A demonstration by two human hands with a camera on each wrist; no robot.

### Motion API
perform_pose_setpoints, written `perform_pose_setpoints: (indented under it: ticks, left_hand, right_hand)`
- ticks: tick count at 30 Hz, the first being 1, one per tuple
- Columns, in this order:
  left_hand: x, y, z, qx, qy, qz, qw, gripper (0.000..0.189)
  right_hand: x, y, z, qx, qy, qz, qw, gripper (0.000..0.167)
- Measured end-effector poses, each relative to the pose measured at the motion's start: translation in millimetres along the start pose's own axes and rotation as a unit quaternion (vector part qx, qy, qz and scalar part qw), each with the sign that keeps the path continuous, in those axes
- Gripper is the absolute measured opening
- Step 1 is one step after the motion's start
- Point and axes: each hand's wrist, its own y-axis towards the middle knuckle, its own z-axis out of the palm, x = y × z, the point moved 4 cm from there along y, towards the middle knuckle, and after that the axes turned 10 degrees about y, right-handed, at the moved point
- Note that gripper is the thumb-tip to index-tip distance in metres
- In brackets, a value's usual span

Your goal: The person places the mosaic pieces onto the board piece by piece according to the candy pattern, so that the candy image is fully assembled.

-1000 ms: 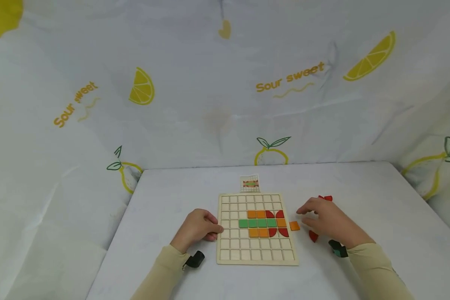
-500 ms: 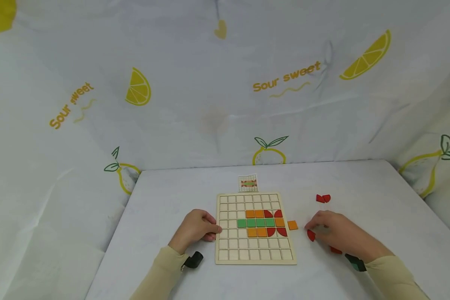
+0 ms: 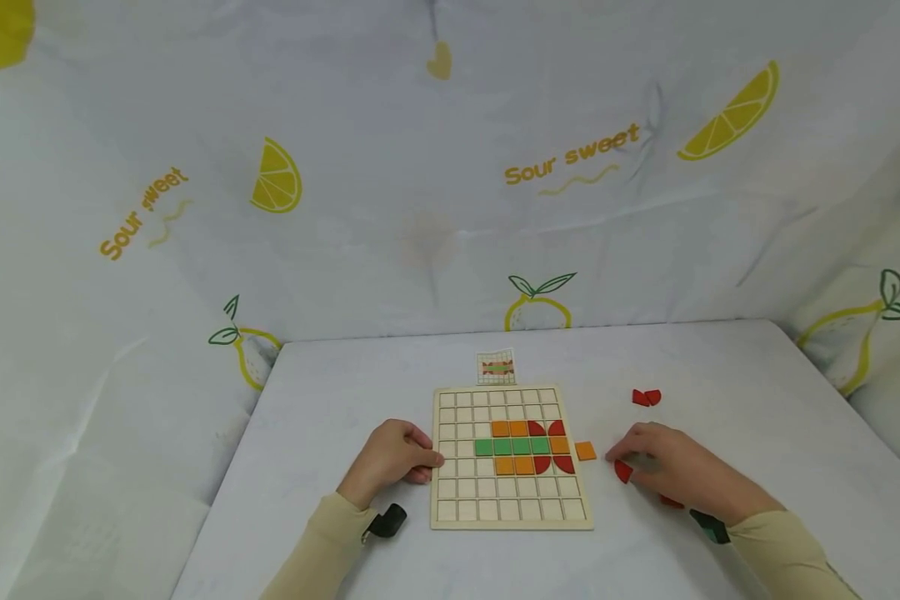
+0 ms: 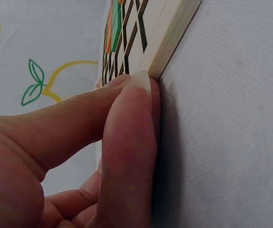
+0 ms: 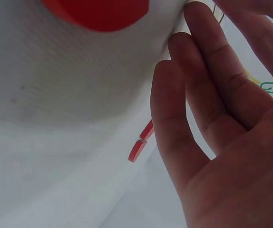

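My left hand [image 3: 393, 454] rests at the left edge of a wooden grid board [image 3: 512, 510]. In the left wrist view its thumb [image 4: 129, 128] and forefinger pinch the board's rim. Orange squares [image 3: 510, 428], green squares [image 3: 503, 447] and red quarter-round tiles [image 3: 542, 465] fill several of its cells. On the right, my right hand [image 3: 667, 467] reaches over the table, its fingers [image 5: 167, 104] loosely bent. A red quarter-round tile [image 3: 623, 472] lies between forefinger and thumb; whether they touch it is unclear. Another red tile [image 3: 672, 502] is partly hidden beneath that hand.
A loose orange square tile [image 3: 585, 451] lies against the board's right edge. Two red tiles [image 3: 646, 397] lie farther back on the right. Beyond the board stands a small pattern card [image 3: 497, 367]. A white printed cloth [image 3: 390, 208] rises behind the table.
My right hand has moved right and toward me, coming over the red quarter-round tile and uncovering the two red tiles farther back. The left hand stays at the board's edge.
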Motion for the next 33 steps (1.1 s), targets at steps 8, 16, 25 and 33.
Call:
perform_pose_setpoints:
  ticks: [8, 16, 25, 33]
  left_hand:
    - [-0.9, -1.1, -3.3, -0.002, 0.000, 0.000, 1.0000, 0.031]
    - [-0.2, -2.7, -5.4, -0.003, 0.002, 0.002, 1.0000, 0.031]
    - [-0.1, -2.9, -5.7, -0.003, 0.001, 0.002, 1.0000, 0.031]
    - [-1.3, -2.2, -1.0, 0.001, -0.003, 0.009, 1.0000, 0.031]
  right_hand:
    - [0.9, 9.1, -0.9, -0.007, 0.002, 0.017, 0.9998, 0.027]
    - [-3.1, 18.8, -0.5, -0.017, 0.031, 0.016, 0.9993, 0.021]
    - [23.6, 44.7, 1.2, -0.043, 0.070, -0.016, 0.9964, 0.018]
    - [55.3, 78.2, 16.1, -0.033, 0.109, -0.030, 0.9930, 0.014]
